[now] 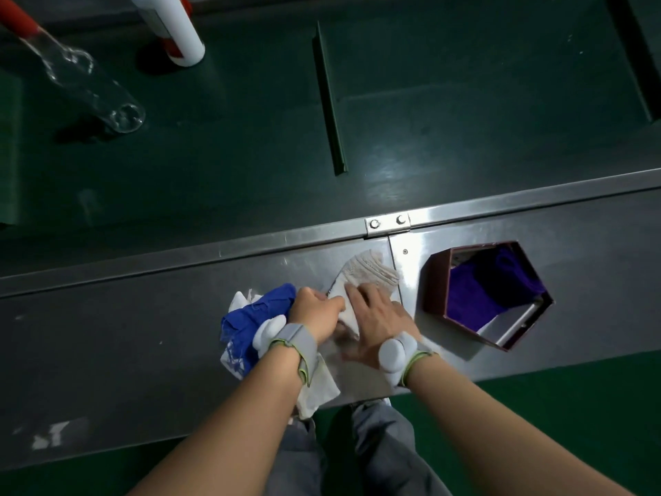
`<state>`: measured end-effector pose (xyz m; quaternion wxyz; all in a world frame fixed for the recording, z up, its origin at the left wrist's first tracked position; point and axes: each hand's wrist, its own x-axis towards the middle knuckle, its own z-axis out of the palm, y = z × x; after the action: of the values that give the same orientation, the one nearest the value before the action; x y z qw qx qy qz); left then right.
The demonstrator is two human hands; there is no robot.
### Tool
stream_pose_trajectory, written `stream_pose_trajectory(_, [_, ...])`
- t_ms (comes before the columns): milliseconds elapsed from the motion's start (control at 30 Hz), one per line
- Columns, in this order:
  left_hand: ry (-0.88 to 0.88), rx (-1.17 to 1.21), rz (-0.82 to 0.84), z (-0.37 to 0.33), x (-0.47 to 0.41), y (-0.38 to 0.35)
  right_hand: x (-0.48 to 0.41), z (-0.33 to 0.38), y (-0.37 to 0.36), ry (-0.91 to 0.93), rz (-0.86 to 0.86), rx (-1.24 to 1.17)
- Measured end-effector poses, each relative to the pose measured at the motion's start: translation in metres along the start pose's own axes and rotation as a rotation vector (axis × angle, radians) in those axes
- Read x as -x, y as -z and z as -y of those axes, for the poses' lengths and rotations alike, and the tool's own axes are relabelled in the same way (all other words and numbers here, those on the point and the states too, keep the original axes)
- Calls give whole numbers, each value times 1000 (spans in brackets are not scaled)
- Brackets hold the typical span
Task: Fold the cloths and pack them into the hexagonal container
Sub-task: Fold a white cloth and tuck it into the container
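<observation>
A beige cloth (368, 272) lies on the steel ledge (143, 316) just left of the dark red hexagonal container (434, 281). My left hand (314, 313) pinches the cloth's near left edge. Flat on the cloth's near part rests my right hand (379, 320), fingers spread. Inside the container lies a purple cloth (479, 295). A crumpled blue cloth (257, 316) with white cloth (318, 388) under it sits to the left, partly hidden by my left wrist.
Beyond the ledge runs a dark green conveyor belt (214, 155) with a raised divider (331, 98). A clear plastic bottle (89, 84) and a white tube (171, 26) lie on it at the far left. Green floor lies below the ledge.
</observation>
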<state>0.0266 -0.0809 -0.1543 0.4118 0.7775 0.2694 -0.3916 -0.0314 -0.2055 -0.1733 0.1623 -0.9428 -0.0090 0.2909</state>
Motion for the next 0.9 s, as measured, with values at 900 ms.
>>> stream_pose_trajectory(900, [-63,127,40,-53,-5,-26,11,-5,81,-477,-225,-670])
